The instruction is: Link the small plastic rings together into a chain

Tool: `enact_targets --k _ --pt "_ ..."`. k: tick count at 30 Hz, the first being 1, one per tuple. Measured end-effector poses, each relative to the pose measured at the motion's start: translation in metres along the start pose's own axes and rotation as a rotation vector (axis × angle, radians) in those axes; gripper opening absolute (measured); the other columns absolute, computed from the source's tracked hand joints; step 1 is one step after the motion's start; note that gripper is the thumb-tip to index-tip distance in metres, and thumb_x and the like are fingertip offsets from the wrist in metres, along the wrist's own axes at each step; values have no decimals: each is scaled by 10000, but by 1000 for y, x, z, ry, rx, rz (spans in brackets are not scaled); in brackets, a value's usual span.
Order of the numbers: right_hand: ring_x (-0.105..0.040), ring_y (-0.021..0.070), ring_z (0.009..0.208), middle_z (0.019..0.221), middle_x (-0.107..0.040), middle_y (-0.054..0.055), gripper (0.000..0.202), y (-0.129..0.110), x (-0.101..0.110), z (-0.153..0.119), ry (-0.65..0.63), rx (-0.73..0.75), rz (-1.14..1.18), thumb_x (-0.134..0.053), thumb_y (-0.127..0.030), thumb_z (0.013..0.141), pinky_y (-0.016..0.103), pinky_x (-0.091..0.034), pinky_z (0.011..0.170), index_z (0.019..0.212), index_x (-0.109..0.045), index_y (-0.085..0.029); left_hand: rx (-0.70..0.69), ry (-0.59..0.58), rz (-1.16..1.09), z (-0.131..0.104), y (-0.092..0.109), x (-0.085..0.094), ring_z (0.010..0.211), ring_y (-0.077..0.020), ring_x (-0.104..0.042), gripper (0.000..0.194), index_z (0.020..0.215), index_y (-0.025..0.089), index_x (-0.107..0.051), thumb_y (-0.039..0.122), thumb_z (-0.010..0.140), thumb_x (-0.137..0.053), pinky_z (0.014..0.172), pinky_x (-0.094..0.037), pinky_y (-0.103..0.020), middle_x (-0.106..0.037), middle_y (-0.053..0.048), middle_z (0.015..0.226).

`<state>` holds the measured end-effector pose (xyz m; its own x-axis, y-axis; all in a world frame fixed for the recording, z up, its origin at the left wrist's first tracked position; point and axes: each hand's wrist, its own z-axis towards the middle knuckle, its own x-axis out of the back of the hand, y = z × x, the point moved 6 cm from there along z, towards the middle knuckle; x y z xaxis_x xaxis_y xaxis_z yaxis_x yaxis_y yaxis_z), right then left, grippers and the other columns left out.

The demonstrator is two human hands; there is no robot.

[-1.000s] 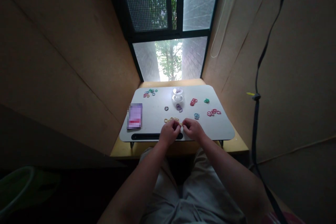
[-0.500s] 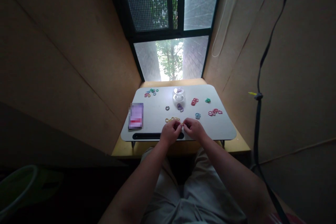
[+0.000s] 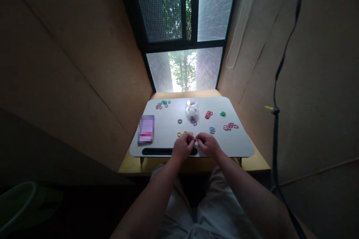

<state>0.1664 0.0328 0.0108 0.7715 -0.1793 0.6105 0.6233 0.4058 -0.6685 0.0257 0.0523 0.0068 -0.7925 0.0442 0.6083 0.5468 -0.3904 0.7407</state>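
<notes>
My left hand (image 3: 183, 145) and my right hand (image 3: 208, 143) meet fingertip to fingertip at the front of the white lap table (image 3: 162, 134). Both are closed in a pinch on a small yellow hair tie (image 3: 195, 139), which is mostly covered by the fingers. Just beyond my left hand lies a row of yellow hair ties (image 3: 182, 134). A blue cluster of hair ties (image 3: 212, 130) rests past my right hand. Farther back sit purple hair ties (image 3: 193, 120) and a dark hair tie (image 3: 180, 121).
A clear lidded jar (image 3: 192, 110) stands at the back middle. Red hair ties (image 3: 208, 114), green hair ties (image 3: 222, 113) and pink hair ties (image 3: 230, 126) lie to the right. Mixed hair ties (image 3: 163, 104) lie back left, behind a phone-like purple rectangle (image 3: 146, 129). A dark slot (image 3: 157, 151) runs along the front edge.
The whole view has shifted slightly, with the table now lower in the picture. Both hands stay together at nearly the same spot on the table, still pinching the small yellow hair tie.
</notes>
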Motion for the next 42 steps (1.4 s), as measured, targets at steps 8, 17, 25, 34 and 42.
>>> enact_targets --k 8,17,25,34,42 --pt "-549 145 653 705 -632 16 136 1 -2 -1 -9 1 -25 -535 -220 836 248 -404 637 738 -626 -193 10 -1 -7 -1 -1 0 625 -119 -573 95 795 199 -598 289 824 -590 602 -379 -228 -646 17 688" --pt "-519 132 600 643 -591 1 175 3 -3 0 -4 -29 -58 -540 -261 841 239 -365 583 686 -580 -191 -48 -60 -32 -2 6 1 645 -124 -565 88 824 199 -653 226 807 -571 609 -387 -234 -651 3 717" --pt "-517 130 603 644 -594 2 183 2 -3 0 7 -43 -88 -540 -265 842 236 -362 588 680 -579 -190 -58 -59 -39 -3 7 2 638 -130 -574 124 843 198 -668 267 820 -567 601 -395 -240 -667 -9 725" --pt "-518 132 604 642 -595 2 175 1 -2 0 17 -48 -69 -541 -254 837 235 -377 591 678 -579 -192 -69 -68 -66 -3 8 2 604 -122 -559 121 861 192 -661 248 802 -572 587 -398 -235 -648 -1 689" --pt "-527 138 607 647 -599 4 177 1 -1 0 24 -37 -63 -539 -251 840 240 -383 592 676 -575 -198 -72 -41 -47 -2 7 1 641 -126 -576 112 863 195 -660 242 809 -573 620 -418 -239 -657 -6 726"
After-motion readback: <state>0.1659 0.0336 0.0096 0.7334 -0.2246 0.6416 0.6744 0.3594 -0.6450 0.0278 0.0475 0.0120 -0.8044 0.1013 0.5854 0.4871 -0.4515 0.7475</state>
